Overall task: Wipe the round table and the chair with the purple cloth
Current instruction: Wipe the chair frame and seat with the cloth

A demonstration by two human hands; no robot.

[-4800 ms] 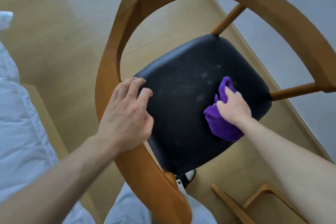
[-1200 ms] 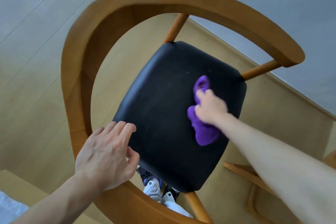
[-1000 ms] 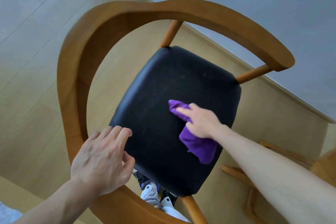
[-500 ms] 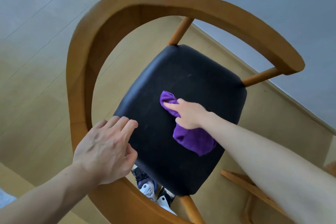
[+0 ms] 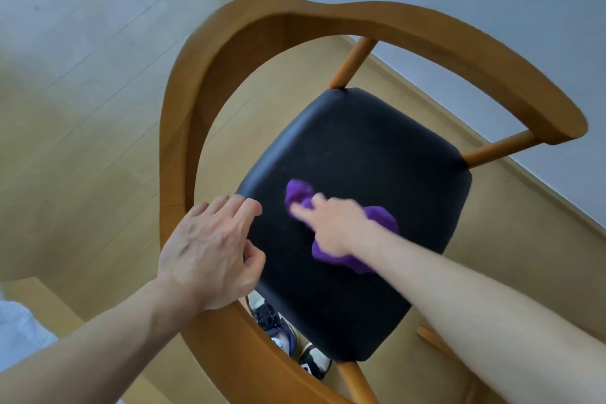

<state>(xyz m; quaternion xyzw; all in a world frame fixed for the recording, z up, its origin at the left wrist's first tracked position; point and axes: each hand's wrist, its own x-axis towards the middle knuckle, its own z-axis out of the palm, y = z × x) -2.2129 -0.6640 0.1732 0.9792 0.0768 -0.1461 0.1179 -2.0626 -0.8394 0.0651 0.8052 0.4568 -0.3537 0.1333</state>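
Now the right hand (image 5: 331,223) presses the purple cloth (image 5: 377,216) onto the black seat (image 5: 377,147) of the chair (image 5: 426,29), fingers extended toward the seat's left edge; the left hand (image 5: 210,249), fingers loosely spread, rests just beside it.

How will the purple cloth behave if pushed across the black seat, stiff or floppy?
Probably floppy: the purple cloth lies bunched in soft lumps under the right hand. Likely light, since one hand covers it. It looks apt to slide on the smooth black seat, though blur hides its texture.
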